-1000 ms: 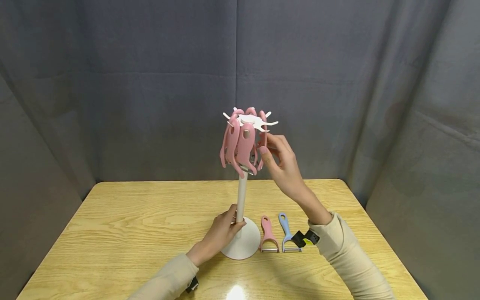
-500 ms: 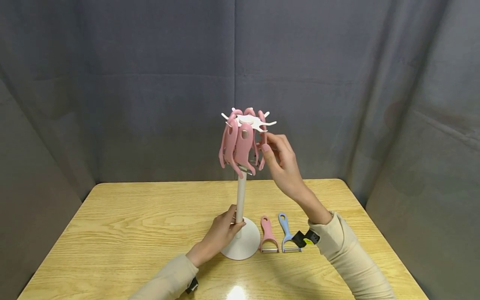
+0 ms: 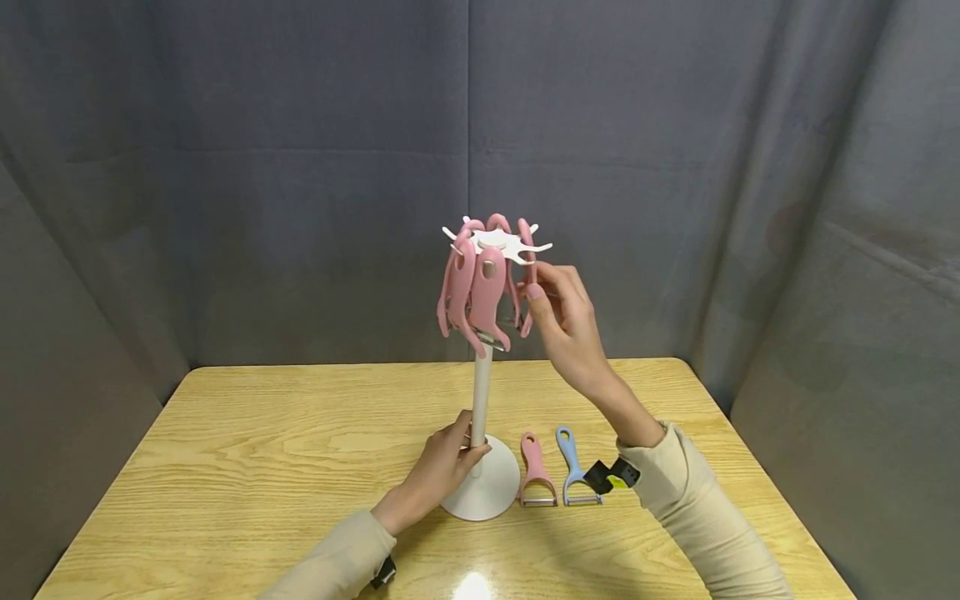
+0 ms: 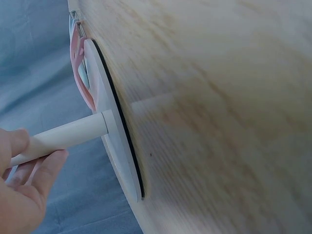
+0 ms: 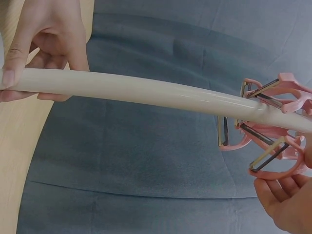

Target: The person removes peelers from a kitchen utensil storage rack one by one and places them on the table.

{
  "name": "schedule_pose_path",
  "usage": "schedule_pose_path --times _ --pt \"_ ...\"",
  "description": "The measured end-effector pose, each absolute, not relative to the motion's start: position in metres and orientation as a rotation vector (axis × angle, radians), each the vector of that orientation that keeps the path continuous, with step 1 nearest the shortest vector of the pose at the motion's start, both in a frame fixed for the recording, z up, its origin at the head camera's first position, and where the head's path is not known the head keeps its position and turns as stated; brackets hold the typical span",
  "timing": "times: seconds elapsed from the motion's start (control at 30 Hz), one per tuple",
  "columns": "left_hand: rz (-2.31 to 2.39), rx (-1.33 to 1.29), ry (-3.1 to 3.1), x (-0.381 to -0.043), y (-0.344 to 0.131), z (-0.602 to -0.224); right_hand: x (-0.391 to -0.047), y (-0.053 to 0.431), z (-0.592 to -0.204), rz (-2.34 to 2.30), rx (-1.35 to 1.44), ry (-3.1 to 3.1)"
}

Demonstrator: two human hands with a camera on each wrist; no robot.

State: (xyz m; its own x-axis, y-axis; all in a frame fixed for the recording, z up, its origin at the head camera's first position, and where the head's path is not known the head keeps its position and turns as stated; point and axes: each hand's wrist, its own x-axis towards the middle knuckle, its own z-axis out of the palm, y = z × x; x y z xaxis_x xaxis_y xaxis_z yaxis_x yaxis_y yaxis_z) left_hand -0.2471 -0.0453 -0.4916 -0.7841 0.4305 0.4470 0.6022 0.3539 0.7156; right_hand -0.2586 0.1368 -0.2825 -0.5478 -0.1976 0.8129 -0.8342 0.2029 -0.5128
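Note:
A white stand with a round base (image 3: pixel 495 496), an upright pole (image 3: pixel 482 392) and a several-armed hook top (image 3: pixel 504 242) stands on the table. Several pink peelers (image 3: pixel 489 287) hang around that top, blades downward. My left hand (image 3: pixel 438 467) grips the pole low down, thumb and fingers around it, as the left wrist view also shows. Up at the right side of the top, my right hand (image 3: pixel 573 333) pinches a pink peeler (image 3: pixel 527 233) by its edge, its looped end level with the hooks. In the right wrist view, fingertips touch that peeler's frame (image 5: pixel 278 174) beside its blade.
Right of the base, a pink peeler (image 3: pixel 532 457) and a blue peeler (image 3: pixel 568 448) lie on the wooden table (image 3: pixel 262 467). Bare hooks (image 3: pixel 542 247) jut out at the top's right. Grey curtains (image 3: pixel 300 183) enclose the back and both sides.
The peeler in my right hand has risen slightly and shifted a little to the right, with the hand. My left hand keeps its hold on the pole.

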Motion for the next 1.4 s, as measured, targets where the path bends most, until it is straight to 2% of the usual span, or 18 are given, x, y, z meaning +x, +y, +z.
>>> schedule_pose_path --times 0.23,0.63,1.4 --pt "-1.406 -0.943 -2.424 -0.247 -0.044 -0.491 -0.243 0.132 -0.270 1.391 0.940 -1.874" --pt "-1.410 -0.936 -2.424 -0.247 -0.043 -0.492 -0.268 0.144 -0.291 1.376 0.922 -1.859" --pt "-1.382 -0.919 -2.431 -0.249 -0.043 -0.494 -0.271 0.151 -0.290 1.343 0.924 -1.854"
